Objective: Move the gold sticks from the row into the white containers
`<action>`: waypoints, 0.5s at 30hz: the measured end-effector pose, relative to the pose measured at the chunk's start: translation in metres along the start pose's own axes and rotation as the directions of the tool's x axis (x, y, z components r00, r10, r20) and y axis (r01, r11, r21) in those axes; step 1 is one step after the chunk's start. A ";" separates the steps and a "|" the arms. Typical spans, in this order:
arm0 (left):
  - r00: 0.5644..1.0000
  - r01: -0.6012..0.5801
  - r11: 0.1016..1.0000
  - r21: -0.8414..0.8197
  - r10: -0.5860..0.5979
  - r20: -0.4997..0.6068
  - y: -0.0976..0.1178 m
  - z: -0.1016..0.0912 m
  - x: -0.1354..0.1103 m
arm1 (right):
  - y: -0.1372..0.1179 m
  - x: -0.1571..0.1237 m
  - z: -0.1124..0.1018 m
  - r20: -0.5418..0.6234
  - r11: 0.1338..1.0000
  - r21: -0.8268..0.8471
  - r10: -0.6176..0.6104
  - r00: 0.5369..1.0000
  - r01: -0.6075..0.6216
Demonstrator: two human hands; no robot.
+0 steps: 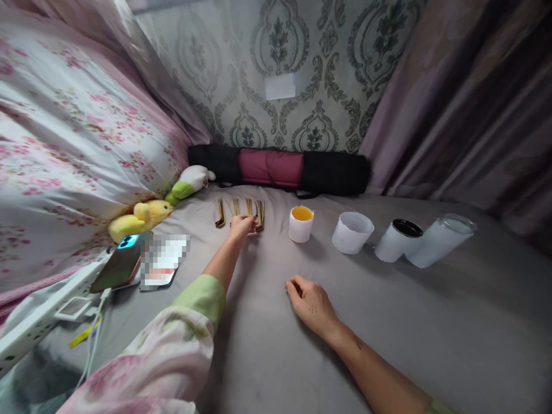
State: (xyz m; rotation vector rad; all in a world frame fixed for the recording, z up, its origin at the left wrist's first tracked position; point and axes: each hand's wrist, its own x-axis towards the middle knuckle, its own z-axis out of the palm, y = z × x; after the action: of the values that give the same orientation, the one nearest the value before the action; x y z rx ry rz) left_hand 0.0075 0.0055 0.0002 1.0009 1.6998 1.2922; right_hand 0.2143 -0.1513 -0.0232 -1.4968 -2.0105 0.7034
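Observation:
My left hand (244, 225) reaches forward to a row of slim gold-coloured pieces with bent lower ends. Its fingers are pinched together at the lower ends of the middle pieces and hide them. The leftmost gold piece (220, 214) lies apart from the hand; the rightmost gold piece (260, 216) is right beside the fingertips. Loosely curled, my right hand (313, 303) rests on the grey sheet (276, 345), with no object visible in its fingers. Ahead of it stands a small white-wrapped cup with a yellow inside (301, 225).
Farther right are a wide white cup (352, 234), a white-wrapped cup with a dark inside (397, 241) and a tall tilted white container (440, 241). A black-and-maroon bag (271, 168) lies along the wall. Left are plush toys (140, 219), a phone (118, 261) and cables.

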 end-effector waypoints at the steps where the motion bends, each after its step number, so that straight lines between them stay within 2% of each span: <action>1: 1.000 0.014 0.998 -0.056 -0.014 0.006 0.001 0.001 -0.002 | 0.000 0.000 0.000 0.004 1.000 0.000 -0.002 1.000 0.002; 7: 0.996 0.083 0.950 -0.301 -0.071 0.050 0.002 0.006 -0.018 | 0.000 0.001 0.000 0.015 1.000 -0.005 0.005 1.000 -0.005; 15: 0.987 0.124 0.879 -0.461 -0.063 0.145 -0.003 0.007 -0.038 | 0.000 0.002 0.001 0.009 1.000 -0.003 0.000 1.000 0.000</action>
State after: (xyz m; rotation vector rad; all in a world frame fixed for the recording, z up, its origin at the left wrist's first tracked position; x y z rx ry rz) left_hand 0.0288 -0.0273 0.0003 0.6846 1.2342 1.4505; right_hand 0.2130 -0.1499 -0.0236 -1.4982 -2.0188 0.7089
